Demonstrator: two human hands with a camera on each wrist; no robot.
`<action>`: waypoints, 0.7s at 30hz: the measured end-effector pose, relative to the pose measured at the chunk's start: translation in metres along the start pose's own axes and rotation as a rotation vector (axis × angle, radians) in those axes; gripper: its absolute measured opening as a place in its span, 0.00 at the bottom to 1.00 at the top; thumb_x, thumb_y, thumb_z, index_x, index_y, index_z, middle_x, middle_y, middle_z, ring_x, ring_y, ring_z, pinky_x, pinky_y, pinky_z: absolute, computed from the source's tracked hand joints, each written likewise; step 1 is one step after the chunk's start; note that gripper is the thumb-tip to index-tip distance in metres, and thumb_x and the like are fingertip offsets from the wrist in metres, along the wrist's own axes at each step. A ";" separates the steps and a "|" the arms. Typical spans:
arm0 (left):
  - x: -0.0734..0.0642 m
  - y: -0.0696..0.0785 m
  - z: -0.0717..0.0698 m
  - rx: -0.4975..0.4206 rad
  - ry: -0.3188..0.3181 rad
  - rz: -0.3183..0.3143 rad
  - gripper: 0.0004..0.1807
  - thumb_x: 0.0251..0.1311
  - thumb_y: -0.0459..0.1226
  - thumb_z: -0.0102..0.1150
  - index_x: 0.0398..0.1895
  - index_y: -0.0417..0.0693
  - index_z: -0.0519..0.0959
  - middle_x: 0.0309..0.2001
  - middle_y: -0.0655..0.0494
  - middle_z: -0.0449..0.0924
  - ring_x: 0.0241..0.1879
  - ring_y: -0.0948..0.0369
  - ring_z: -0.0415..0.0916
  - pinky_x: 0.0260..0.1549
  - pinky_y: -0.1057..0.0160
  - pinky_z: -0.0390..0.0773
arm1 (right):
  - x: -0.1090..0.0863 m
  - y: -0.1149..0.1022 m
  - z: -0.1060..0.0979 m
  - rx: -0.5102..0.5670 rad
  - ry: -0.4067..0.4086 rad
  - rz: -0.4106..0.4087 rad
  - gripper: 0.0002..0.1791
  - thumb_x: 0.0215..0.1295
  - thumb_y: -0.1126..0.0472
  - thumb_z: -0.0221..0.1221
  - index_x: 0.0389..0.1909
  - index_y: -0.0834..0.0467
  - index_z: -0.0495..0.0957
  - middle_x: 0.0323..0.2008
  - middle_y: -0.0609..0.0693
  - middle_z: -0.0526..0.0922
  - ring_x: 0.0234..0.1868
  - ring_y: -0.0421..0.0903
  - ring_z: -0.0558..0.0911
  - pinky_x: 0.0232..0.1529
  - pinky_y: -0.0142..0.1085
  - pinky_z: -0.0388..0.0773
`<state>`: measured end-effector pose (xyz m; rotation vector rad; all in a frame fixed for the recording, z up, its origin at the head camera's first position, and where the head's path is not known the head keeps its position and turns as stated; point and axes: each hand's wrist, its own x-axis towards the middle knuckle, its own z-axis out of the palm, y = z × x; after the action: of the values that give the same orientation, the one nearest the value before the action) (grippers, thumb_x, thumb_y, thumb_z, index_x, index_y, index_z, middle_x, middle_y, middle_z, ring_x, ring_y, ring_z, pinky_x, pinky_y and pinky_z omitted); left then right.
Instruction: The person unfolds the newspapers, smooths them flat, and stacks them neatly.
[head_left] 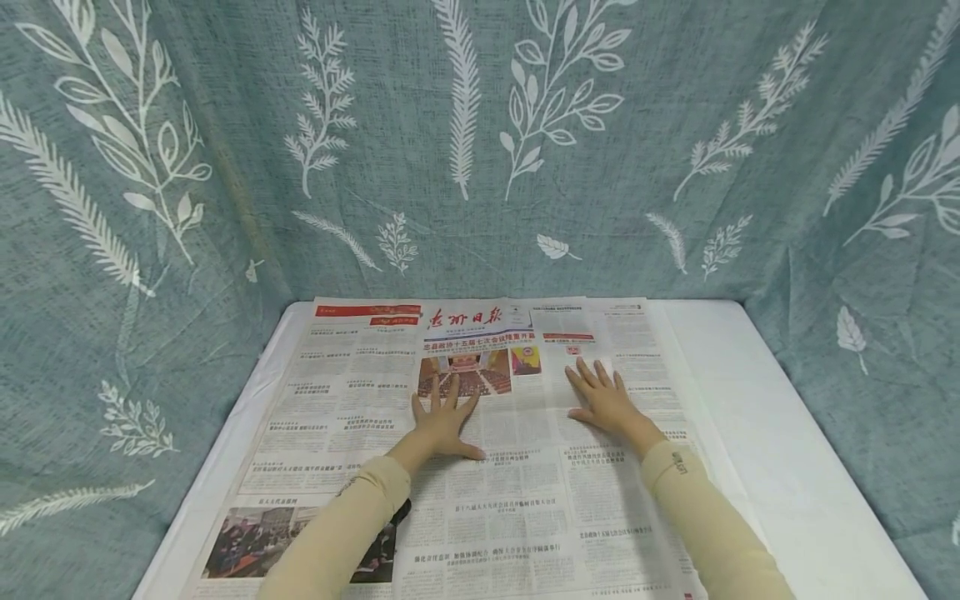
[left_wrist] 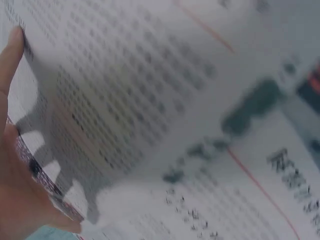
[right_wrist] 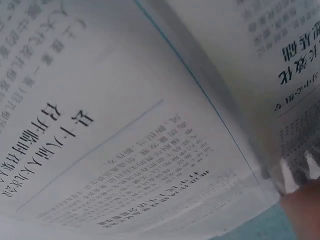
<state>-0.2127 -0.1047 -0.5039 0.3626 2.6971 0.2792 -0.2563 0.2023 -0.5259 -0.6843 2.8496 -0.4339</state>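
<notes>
A spread newspaper (head_left: 517, 475) with red headings and several photos lies on a white table. My left hand (head_left: 442, 423) rests on it with fingers spread, fingertips at the lower edge of a large photo (head_left: 465, 374) of a hall. To the right, my right hand (head_left: 606, 404) lies on the paper, fingers straight and somewhat apart, below a small red mark. In the left wrist view, the left hand (left_wrist: 25, 200) touches the printed sheet, thumb stretched out. Only a blurred part of the right hand (right_wrist: 305, 212) shows in the right wrist view, at the paper.
The white table (head_left: 795, 467) shows beside the newspaper, widest on the right. A blue-green cloth (head_left: 480, 242) with white leaf patterns hangs behind the table and along both sides. Another newspaper photo (head_left: 251, 542) lies at the lower left, near the left sleeve (head_left: 345, 533).
</notes>
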 end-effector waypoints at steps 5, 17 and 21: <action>0.000 0.004 0.002 -0.069 -0.069 -0.016 0.59 0.41 0.61 0.68 0.75 0.58 0.46 0.75 0.39 0.30 0.71 0.33 0.24 0.59 0.23 0.38 | -0.004 0.001 0.001 0.113 -0.117 0.059 0.42 0.66 0.46 0.53 0.73 0.60 0.47 0.74 0.64 0.41 0.72 0.69 0.40 0.69 0.64 0.37; 0.008 0.015 0.001 -0.112 -0.086 -0.006 0.61 0.39 0.59 0.71 0.75 0.58 0.46 0.75 0.40 0.31 0.71 0.33 0.25 0.60 0.24 0.36 | -0.013 0.013 -0.004 0.119 -0.161 0.138 0.45 0.65 0.41 0.53 0.73 0.61 0.47 0.73 0.66 0.43 0.72 0.68 0.42 0.69 0.64 0.37; 0.010 0.017 0.002 -0.111 -0.090 -0.015 0.61 0.40 0.59 0.71 0.75 0.59 0.45 0.76 0.42 0.31 0.72 0.35 0.25 0.61 0.25 0.35 | -0.014 0.015 -0.003 0.138 -0.149 0.134 0.45 0.64 0.42 0.54 0.72 0.62 0.47 0.73 0.67 0.43 0.72 0.69 0.42 0.68 0.65 0.37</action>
<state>-0.2166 -0.0852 -0.5050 0.3149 2.5820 0.3971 -0.2514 0.2224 -0.5268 -0.4763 2.6750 -0.5291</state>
